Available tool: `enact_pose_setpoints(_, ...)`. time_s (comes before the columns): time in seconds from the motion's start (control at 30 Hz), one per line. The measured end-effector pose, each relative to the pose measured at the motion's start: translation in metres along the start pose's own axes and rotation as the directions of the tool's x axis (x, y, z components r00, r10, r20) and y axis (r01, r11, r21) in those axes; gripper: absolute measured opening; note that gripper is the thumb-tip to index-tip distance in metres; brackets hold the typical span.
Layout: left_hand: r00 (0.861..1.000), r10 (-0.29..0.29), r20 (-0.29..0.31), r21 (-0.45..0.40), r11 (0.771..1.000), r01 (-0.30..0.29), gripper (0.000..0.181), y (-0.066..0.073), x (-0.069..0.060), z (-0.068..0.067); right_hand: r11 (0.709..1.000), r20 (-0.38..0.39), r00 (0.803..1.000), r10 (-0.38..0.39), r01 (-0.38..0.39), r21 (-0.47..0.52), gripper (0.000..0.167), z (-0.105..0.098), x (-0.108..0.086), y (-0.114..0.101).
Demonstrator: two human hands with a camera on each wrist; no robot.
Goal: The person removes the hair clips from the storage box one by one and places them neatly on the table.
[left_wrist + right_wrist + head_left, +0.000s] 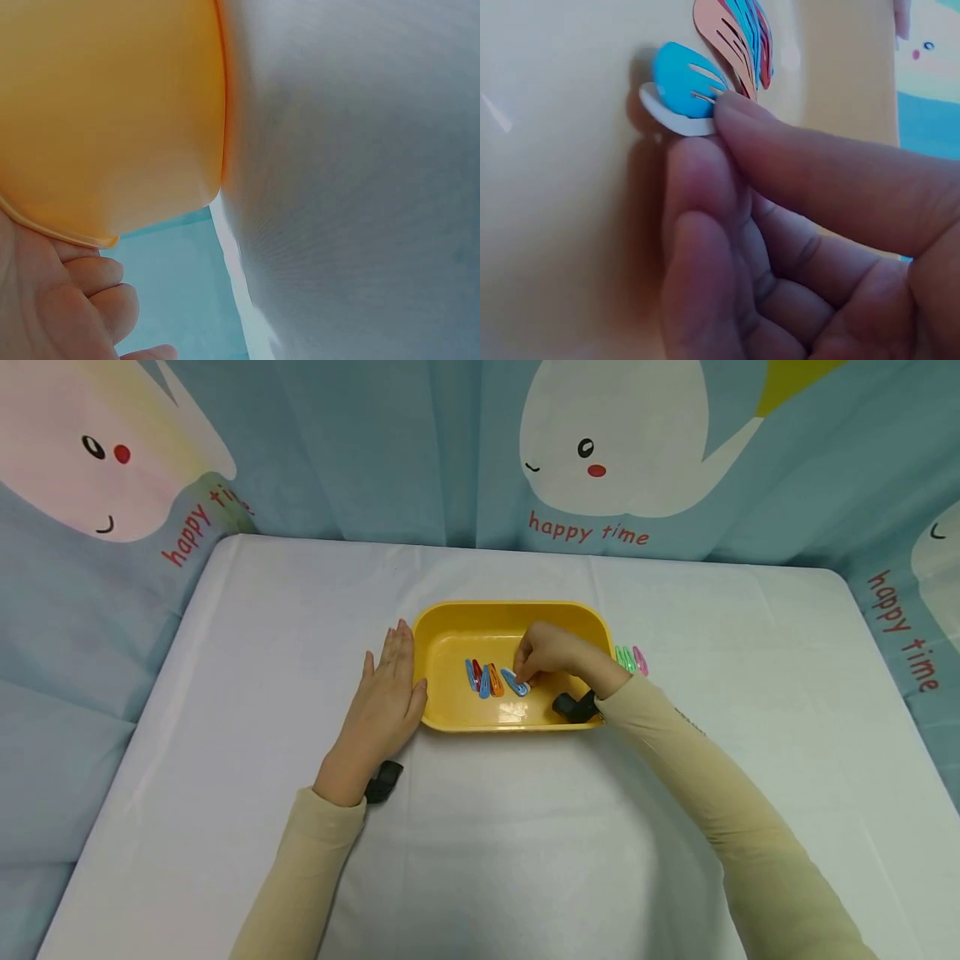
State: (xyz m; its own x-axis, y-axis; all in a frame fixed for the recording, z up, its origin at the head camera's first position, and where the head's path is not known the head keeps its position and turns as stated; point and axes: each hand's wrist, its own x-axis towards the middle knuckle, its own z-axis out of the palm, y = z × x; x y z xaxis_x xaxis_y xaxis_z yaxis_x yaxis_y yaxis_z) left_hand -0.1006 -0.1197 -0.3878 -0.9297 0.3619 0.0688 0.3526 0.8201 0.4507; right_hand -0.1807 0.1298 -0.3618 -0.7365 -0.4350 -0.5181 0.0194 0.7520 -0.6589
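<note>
A yellow tray (450,647) stands on the white table. My left hand (382,702) lies along its left side with the fingers straight, touching the rim. Over the tray, my right hand (551,652) pinches a blue snap hair clip (679,79) and a white hair clip (660,112) just under it, between thumb and fingers. To their left in the tray, several clips lie side by side, among them a red clip (477,675) and an orange clip (496,681).
Outside the tray's right edge, green hair clips (624,657) and a pink hair clip (640,660) lie on the white tablecloth (480,860), partly behind the right forearm. A blue curtain (390,452) printed with whales hangs behind the table. Black devices sit at both wrists.
</note>
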Motion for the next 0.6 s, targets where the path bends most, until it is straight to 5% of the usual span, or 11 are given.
enact_pose_setpoints(0.6,1.0,-0.005,-0.001,-0.004,1.0,0.005,0.067,-0.0001,0.0005,0.001,0.996,-0.059,0.998,0.029,-0.024,0.081,0.005,-0.0015,0.0007,0.0018)
